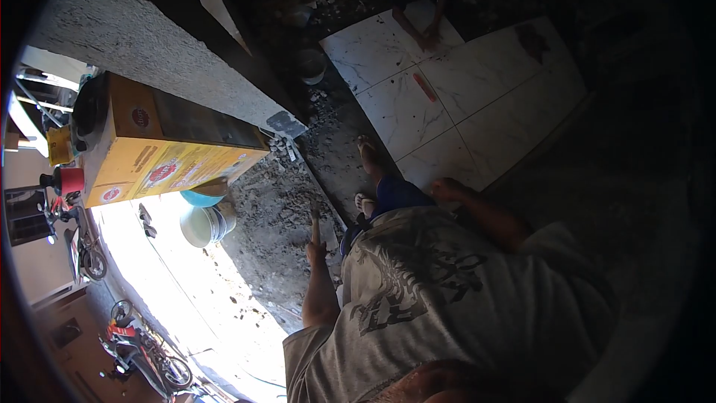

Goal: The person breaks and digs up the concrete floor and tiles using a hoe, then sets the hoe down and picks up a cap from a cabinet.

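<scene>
Yellow printed box (175, 172) at nine o'clock, red logos unreadable.
Left hand (317, 252), arm extended, fingers closed round a pale slim-handled tool (316, 227) at eight; right hand (447, 190) at three, finger opening unclear.

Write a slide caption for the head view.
Left hand gripping a tool, with white tiles ahead and another person's hand over them.

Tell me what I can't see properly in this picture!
All in the head view:
The tool in the left hand: its far end is too small to make out.
The right hand: too dark to tell if it holds anything.
Another person's hands: shadow hides the body.
The yellow box: small print too tiny.
</scene>
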Demonstrator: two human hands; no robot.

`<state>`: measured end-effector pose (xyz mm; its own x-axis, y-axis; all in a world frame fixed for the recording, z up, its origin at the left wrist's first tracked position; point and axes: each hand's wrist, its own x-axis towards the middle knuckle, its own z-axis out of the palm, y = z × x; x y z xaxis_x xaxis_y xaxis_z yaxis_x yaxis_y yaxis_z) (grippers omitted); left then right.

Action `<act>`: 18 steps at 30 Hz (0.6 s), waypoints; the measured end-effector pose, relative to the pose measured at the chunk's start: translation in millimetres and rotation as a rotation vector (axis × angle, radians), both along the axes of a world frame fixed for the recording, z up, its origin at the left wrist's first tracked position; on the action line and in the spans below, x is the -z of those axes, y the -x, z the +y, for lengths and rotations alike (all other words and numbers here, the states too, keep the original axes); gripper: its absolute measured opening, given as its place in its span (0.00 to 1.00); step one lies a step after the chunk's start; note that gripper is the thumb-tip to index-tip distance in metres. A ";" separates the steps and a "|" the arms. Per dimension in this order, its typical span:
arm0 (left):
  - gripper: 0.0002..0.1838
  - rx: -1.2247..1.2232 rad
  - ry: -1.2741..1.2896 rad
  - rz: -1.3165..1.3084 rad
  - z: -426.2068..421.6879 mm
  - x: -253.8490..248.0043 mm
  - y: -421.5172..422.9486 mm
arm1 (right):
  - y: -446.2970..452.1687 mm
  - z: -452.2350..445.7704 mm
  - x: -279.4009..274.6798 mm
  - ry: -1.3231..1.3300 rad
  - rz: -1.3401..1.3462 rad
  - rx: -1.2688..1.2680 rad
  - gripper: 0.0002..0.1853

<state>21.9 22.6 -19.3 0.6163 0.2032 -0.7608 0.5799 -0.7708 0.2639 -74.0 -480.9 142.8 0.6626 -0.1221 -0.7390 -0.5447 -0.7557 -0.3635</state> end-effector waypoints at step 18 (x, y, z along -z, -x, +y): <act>0.26 0.054 -0.031 -0.052 -1.8 -1.5 0.5 | 8.6 -0.4 19.4 -0.015 -0.080 0.047 0.17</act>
